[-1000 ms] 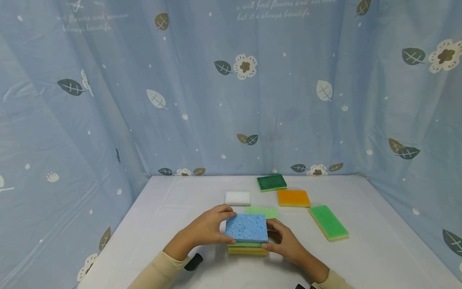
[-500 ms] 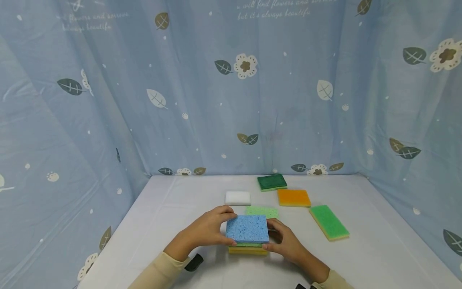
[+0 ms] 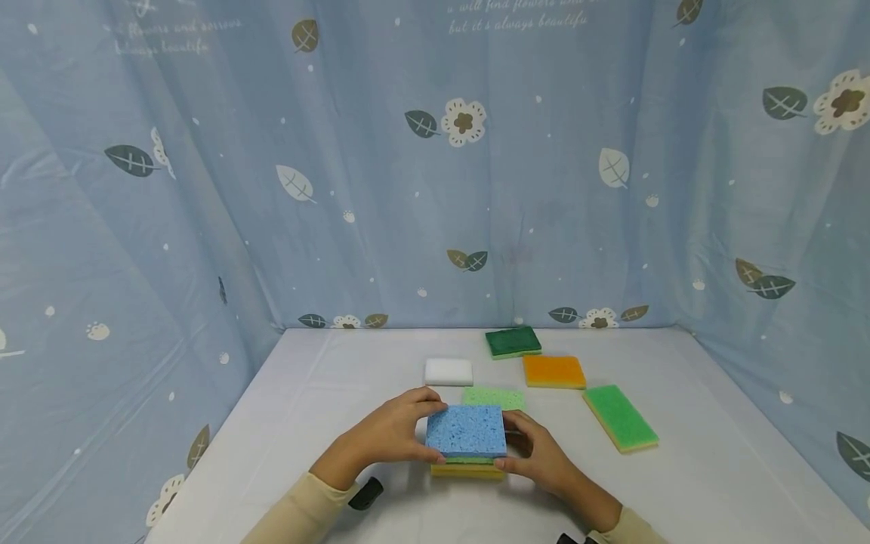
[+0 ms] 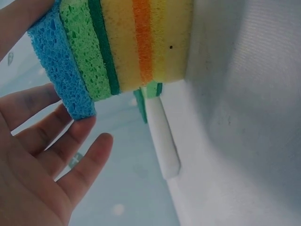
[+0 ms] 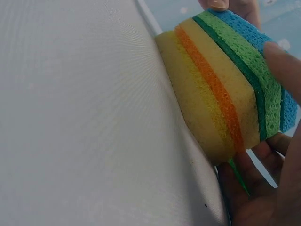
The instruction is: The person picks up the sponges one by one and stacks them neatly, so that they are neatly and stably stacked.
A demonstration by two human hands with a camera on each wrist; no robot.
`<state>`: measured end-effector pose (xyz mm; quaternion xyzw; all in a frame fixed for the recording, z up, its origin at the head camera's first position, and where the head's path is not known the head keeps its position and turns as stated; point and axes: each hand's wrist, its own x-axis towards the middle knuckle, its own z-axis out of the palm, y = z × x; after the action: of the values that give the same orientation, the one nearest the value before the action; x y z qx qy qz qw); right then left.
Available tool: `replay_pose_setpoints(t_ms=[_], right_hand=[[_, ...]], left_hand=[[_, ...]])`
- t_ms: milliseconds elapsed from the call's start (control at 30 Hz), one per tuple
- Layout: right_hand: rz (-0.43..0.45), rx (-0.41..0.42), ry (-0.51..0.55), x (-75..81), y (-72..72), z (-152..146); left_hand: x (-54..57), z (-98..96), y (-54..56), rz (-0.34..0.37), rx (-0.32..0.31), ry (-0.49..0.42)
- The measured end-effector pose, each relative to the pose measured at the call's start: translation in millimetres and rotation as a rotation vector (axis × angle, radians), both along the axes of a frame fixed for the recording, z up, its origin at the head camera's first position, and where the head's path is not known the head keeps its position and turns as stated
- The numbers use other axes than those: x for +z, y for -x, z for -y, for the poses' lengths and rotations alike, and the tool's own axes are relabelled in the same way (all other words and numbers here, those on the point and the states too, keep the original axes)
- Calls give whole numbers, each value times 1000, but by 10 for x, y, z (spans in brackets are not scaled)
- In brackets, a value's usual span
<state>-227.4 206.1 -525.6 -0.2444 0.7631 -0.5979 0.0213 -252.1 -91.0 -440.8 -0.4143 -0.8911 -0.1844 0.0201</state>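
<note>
A blue sponge (image 3: 466, 431) lies flat on top of a stack of sponges near the table's front. Below it, the left wrist view shows a light green porous sponge (image 4: 82, 44) with a dark green layer, then cream sponges (image 4: 123, 52) with an orange layer (image 4: 143, 42) and a yellow one. My left hand (image 3: 394, 427) pinches the blue sponge at its left end, thumb in front and fingers behind. At the right end, my right hand (image 3: 540, 457) holds it between thumb (image 5: 284, 66) and fingers. Part of the right fingers is hidden behind the stack.
Just behind the stack lies a light green sponge (image 3: 494, 397), partly covered. Farther back are a white sponge (image 3: 448, 372), a dark green one (image 3: 513, 342) and an orange one (image 3: 553, 372). A bright green sponge (image 3: 620, 418) lies to the right. A blue curtain (image 3: 381, 189) borders the table.
Both hands stay at the two ends of the blue sponge. The blue sponge has shifted very slightly toward the front and right; the other sponges stay put.
</note>
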Motion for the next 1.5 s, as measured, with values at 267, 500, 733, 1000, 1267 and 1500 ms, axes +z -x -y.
replay_pose_setpoints(t_ms=[267, 500, 733, 1000, 1267, 1500], right_hand=[[-91, 27, 73, 3, 2, -42], [-317, -297, -24, 73, 60, -96], [-169, -348, -252, 181, 268, -246], [-63, -136, -342, 124, 507, -322], [-117, -221, -359, -53, 501, -297], [-121, -275, -398, 3, 535, -269]], left_hand=[[-61, 18, 7, 74, 28, -35], [-85, 36, 37, 180, 33, -91], [-185, 55, 110, 371, 2, -261], [-465, 38, 105, 678, -9, -609], [-537, 7, 32, 765, -47, -847], [-630, -43, -12, 816, -41, -980]])
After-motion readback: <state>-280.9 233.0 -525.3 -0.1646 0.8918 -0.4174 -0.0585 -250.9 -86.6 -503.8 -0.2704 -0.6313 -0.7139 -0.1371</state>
